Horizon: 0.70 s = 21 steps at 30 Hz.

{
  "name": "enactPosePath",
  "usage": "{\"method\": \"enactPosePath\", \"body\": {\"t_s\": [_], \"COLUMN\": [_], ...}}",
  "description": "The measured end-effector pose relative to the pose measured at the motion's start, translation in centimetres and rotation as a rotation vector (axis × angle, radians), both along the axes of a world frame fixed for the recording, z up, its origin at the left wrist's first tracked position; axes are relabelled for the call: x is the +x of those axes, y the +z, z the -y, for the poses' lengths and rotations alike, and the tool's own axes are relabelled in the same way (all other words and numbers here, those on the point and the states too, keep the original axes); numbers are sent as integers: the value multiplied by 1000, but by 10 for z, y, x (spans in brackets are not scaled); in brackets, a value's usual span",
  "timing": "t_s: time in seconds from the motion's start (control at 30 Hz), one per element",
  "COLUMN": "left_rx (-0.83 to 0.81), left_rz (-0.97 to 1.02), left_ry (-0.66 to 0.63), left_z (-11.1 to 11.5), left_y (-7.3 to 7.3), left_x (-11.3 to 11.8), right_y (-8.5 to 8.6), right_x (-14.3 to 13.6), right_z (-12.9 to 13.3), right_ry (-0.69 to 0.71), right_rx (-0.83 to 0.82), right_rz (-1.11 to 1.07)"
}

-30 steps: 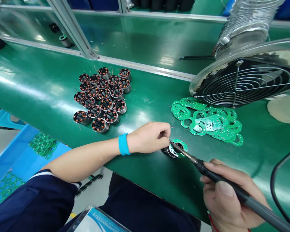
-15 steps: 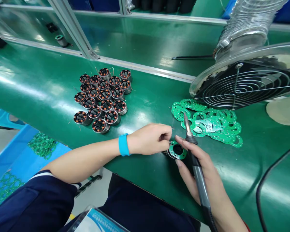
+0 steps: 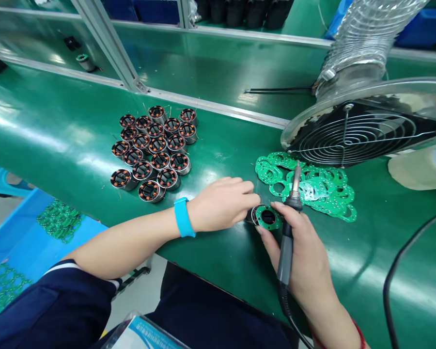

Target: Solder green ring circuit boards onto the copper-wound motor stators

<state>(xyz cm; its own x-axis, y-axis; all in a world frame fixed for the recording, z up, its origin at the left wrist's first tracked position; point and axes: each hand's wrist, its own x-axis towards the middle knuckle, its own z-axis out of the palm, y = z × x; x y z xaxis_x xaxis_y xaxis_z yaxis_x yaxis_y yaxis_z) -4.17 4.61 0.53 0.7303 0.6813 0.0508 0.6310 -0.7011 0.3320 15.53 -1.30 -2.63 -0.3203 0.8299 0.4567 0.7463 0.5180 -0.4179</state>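
Note:
A metal motor stator [image 3: 253,216] lies on its side at the front of the bench, its near end facing right. Against that end sits a green ring-shaped circuit board [image 3: 267,224]. My left hand [image 3: 221,204] is closed at the stator's left side; its fingertips are hidden, so what they pinch cannot be made out. With my right hand [image 3: 305,252] I hold a soldering iron [image 3: 286,249], tip pointing up and away. The thumb and forefinger of that hand also touch the ring board's edges.
Several wound stators [image 3: 160,160] stand grouped at the left. Loose green ring boards [image 3: 330,194] are heaped at the right, beneath a round fume extractor fan [image 3: 345,138]. A black cable [image 3: 388,286] loops at far right. More boards [image 3: 60,220] lie in a blue bin at lower left.
The soldering iron has swung more upright, its tip shifting right. My left hand has turned, its knuckles now over the pinch. The board has tilted and stands slightly off the stator's end.

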Motion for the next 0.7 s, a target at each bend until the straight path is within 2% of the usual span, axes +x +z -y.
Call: {"method": "enactPosePath", "body": {"t_s": [0.1,0.17,0.2,0.3,0.4,0.47,0.6,0.7], "left_rx": [216,245,206,-99,-372,-487,-749,-944], "left_rz": [-22,42,97,234,310,414,610,679], "left_ry": [-9,82,118,86,45,101,223,295], "left_z": [-4,-9,-11,-14,-13,-10,-5,-5], "left_y": [7,12,14,13,5,0,-7,-9], "left_x": [-8,-15,-18,-19,-11,-3,10,14], "right_y": [0,-1,-2,-4,-5,-4,3,8], "right_x": [-3,-5,-6,-6,-4,-4,-6,-7], "right_z": [1,2,2,1,0,0,3,3], "right_ry": [-15,-29,-34,-45,-46,-18,126,132], "right_rx": [37,40,40,24,14,21,76,98], "right_rz": [29,25,20,8,-12,-34,-77,-37]}}
